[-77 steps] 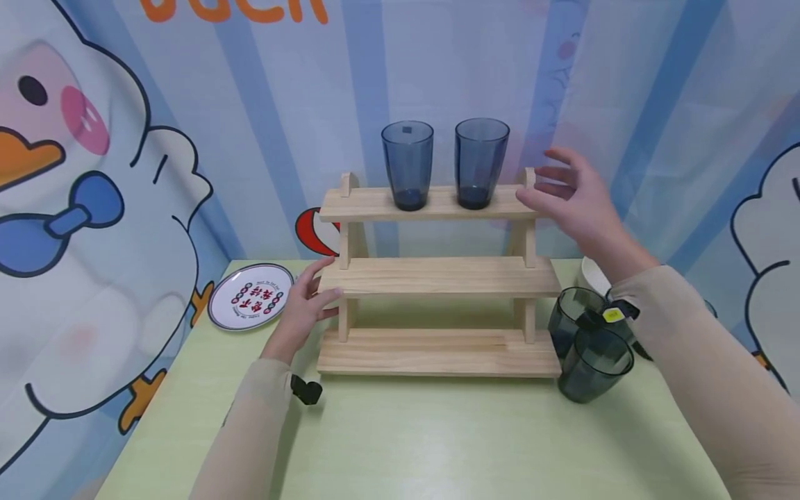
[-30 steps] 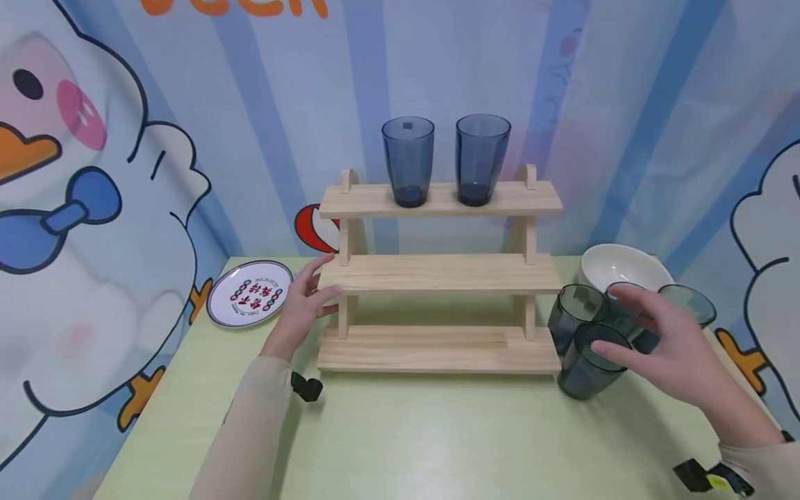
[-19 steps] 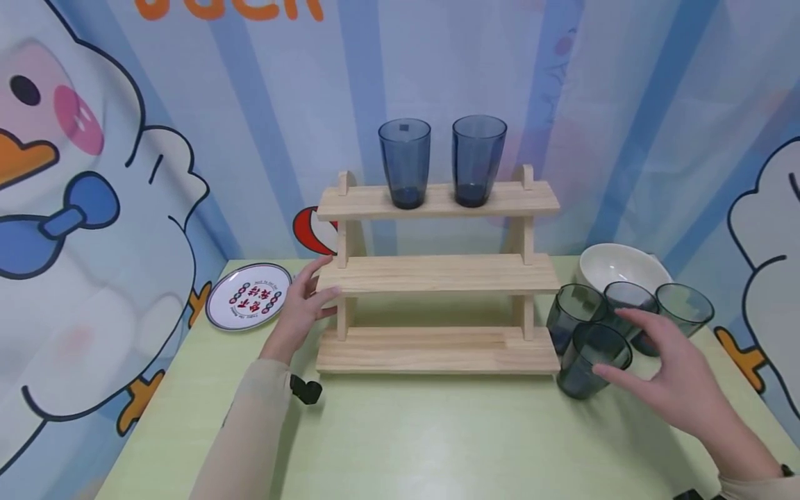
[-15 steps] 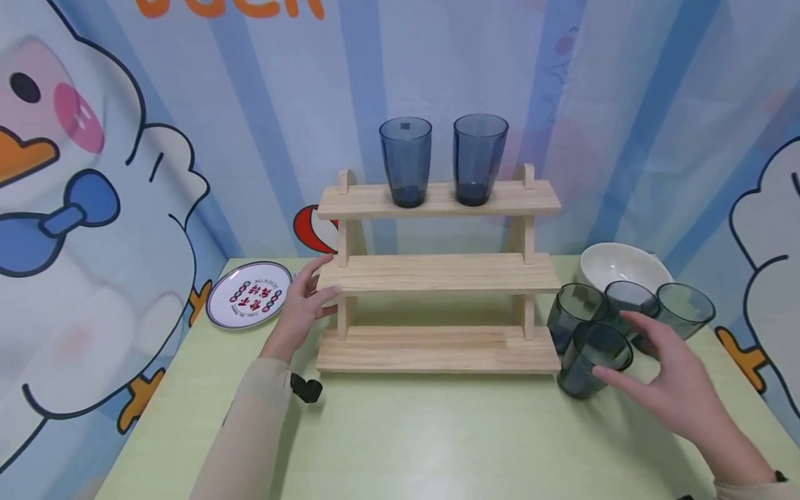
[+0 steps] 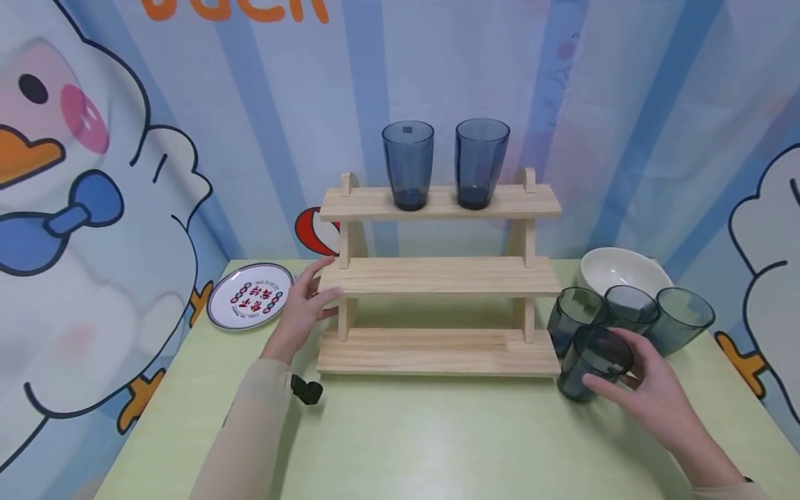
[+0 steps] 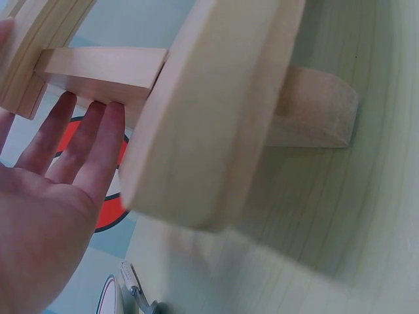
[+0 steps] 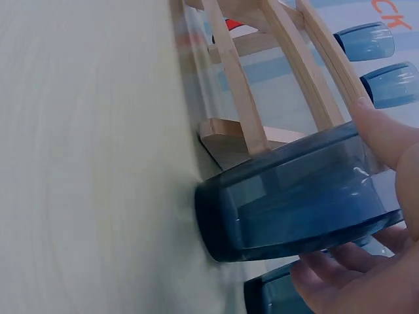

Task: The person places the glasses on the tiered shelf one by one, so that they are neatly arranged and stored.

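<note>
A three-tier wooden display shelf [image 5: 437, 276] stands on the table, with two blue-tinted glasses, one left [image 5: 409, 167] and one right [image 5: 480, 163], upright on its top tier. My left hand [image 5: 300, 312] holds the shelf's left side by the middle tier; in the left wrist view, fingertips [image 6: 114, 124] touch the upright. At the shelf's right end, my right hand [image 5: 650, 396] grips the nearest dark tinted glass [image 5: 587, 368], thumb on the near side and fingers on the far side. The right wrist view shows this glass [image 7: 294, 203] with its base at the tabletop.
Three more tinted glasses stand close behind the gripped one: left [image 5: 571, 312], middle [image 5: 631, 305] and right [image 5: 678, 319]. Behind them sits a white bowl [image 5: 625, 271]. A white plate with red lettering [image 5: 250, 296] lies left of the shelf. A printed cloth hangs behind the table.
My right hand has come down from the shelf's top right end to the glasses, then closed around the nearest one. My left hand has stayed at the shelf's left side.
</note>
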